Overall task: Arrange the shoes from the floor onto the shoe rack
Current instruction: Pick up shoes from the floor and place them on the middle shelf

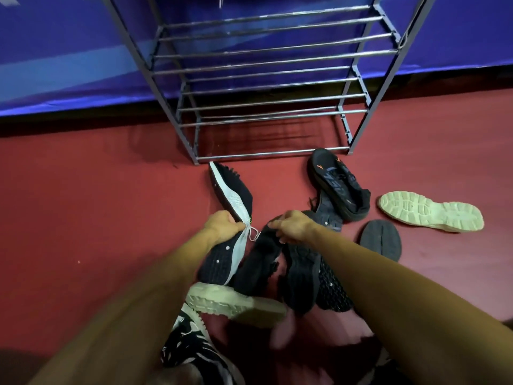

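Both arms outstretched, left hand (222,226) fingers pinching white-soled shoe (230,215), right hand (291,226) gripping black shoe (258,265)

Mostly black shoes (339,184) lie jumbled, several sole-up, on the red floor before the bare metal shoe rack (266,79).

no text can be read. the black sneaker (340,184) at one o'clock carries small orange marks and grey side lettering, too blurred to make out.
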